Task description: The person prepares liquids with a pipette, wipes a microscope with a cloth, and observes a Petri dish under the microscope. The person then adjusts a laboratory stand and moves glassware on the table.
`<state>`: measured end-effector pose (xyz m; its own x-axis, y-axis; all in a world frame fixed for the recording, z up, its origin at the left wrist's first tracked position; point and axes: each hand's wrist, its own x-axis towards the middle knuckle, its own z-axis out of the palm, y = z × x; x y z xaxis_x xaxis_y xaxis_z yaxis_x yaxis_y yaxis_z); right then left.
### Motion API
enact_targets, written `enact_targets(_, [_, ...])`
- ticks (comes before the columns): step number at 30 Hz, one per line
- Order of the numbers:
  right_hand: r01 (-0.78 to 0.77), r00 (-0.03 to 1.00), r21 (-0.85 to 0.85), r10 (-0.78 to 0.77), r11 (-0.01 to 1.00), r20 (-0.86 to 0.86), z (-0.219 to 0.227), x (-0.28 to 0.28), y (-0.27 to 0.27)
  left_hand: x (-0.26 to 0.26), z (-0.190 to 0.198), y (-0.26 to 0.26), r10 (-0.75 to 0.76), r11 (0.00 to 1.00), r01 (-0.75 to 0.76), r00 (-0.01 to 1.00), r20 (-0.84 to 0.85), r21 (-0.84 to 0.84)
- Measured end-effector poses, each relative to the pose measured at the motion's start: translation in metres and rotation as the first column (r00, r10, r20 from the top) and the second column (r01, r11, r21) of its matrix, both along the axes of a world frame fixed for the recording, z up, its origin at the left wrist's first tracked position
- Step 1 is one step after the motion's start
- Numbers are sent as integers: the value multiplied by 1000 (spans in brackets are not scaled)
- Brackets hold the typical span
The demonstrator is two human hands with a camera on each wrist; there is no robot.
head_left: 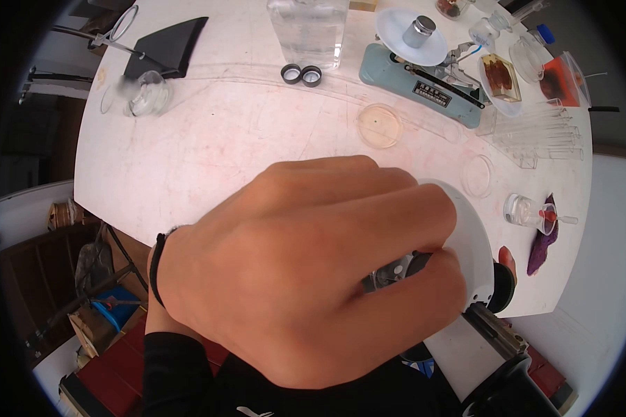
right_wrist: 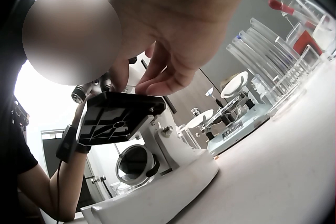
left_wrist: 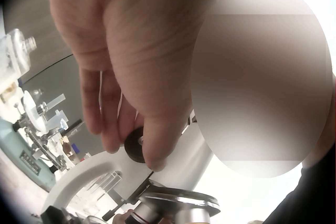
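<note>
My left hand (head_left: 306, 271) reaches across the middle of the head view, fingers curled over a white microscope. Its thumb and fingers grip a black focus knob (left_wrist: 135, 145) in the left wrist view. Below that knob shows the metal nosepiece (left_wrist: 178, 199). My right hand (right_wrist: 168, 40) bends over the black stage (right_wrist: 118, 119), fingertips right at its upper edge; I cannot tell whether they pinch anything there. Under the stage sits a round mirror (right_wrist: 134, 163). In the head view only a bit of the right hand appears, beside a second black knob (head_left: 501, 288).
A teal balance (head_left: 424, 87) bearing a metal weight (head_left: 419, 31) stands at the back. Test tubes (head_left: 542, 132) in a rack, a petri dish (head_left: 380, 126) and a small beaker (head_left: 525, 210) lie rightward. A clear bottle (head_left: 309, 31) and glassware (head_left: 148, 94) stand farther left.
</note>
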<state>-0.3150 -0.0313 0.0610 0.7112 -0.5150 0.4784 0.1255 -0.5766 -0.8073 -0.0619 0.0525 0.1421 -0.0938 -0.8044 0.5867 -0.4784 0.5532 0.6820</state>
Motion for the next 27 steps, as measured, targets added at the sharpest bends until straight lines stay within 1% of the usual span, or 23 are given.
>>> enact_targets(1, [-3,1000,1,3,1000,3,0,0,0,-1,1,0,18,1000,-17,999,-32,26])
enact_targets(3, [-6,1000,2,6,1000,5,1,2,1,-2,2,0,21,999,-19,999,-41,36])
enact_targets(6, [18,1000,-41,-18,999,-10,2,4,1,-4,3,0,33,997,-29,997,-65,68])
enact_targets(12, [-1,1000,-78,3,997,23,-1,5,-4,-7,5,0,54,991,-40,992,-111,124])
enact_targets(14, [-11,994,15,9,1000,110,-2,5,-6,-6,6,0,56,991,-41,991,-117,130])
enact_targets(15, [-10,994,13,8,1000,111,-3,3,-6,-4,6,0,28,994,-20,997,-72,110])
enact_targets(16, [55,993,34,-59,998,99,-4,0,-8,-1,5,0,1,996,1,1000,-25,90])
enact_targets(17, [120,989,54,-124,991,84,-6,-3,-9,1,2,0,0,996,2,1000,-24,88])
enact_targets(18, [121,988,51,-125,991,87,-9,-7,-11,2,-3,-1,-16,999,15,1000,18,41])
enact_targets(19, [120,992,123,-125,985,32,-13,-11,-12,5,-7,-2,-31,999,31,998,62,-7])
enact_targets(20, [121,993,199,-119,973,-24,-11,-9,-12,9,-10,-2,-31,999,32,997,64,-8])
enact_targets(21, [12,998,83,-7,997,-59,-1,-5,-18,14,-12,-1,-82,995,79,995,53,54])
enact_targets(22, [10,998,83,-5,997,-55,3,-2,-22,18,-14,2,-131,985,125,990,42,118])
enact_targets(23, [-66,991,38,70,997,-115,5,1,-25,21,-17,4,-130,985,124,990,49,120])
enact_targets(24, [-143,974,-4,140,990,-177,5,3,-28,25,-22,6,-160,973,154,987,20,174])
enact_targets(25, [-142,975,-5,139,990,-174,4,4,-31,26,-28,7,-188,956,186,982,-13,226])
enact_targets(26, [-194,959,6,191,981,-208,4,4,-33,26,-36,8,-189,956,187,982,-12,227])
enact_targets(27, [-244,940,19,241,970,-242,4,4,-35,25,-46,10,-203,940,210,978,-55,271])
